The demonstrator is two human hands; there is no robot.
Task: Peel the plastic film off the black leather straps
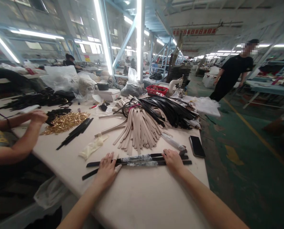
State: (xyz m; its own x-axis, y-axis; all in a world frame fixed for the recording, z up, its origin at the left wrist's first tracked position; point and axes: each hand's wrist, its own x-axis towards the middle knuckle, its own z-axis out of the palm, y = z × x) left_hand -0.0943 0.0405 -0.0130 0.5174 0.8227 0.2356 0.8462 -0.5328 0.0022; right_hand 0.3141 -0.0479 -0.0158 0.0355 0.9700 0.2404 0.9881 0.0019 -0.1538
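Note:
Several black straps [153,163], wrapped mid-length in crinkled clear plastic [142,163], lie side by side across the table in front of me. My left hand [106,168] rests over their left part, fingers stretched out and lying across them. Pale finger covers show on its thumb and a finger. Toward the straps' right ends, my right hand [174,160] has its fingers bent and closed on them; the thumb is partly hidden. Just beyond the straps is a fanned bundle of beige-backed strips [139,130], with glossy black strips [173,109] behind it.
A phone [196,146] lies near the table's right edge. A pale plastic packet [93,147], loose black strips [75,133] and gold metal pieces [65,122] are at left, where a co-worker's hands [39,117] work. A red basket [157,90] stands behind. A person [235,71] is in the aisle.

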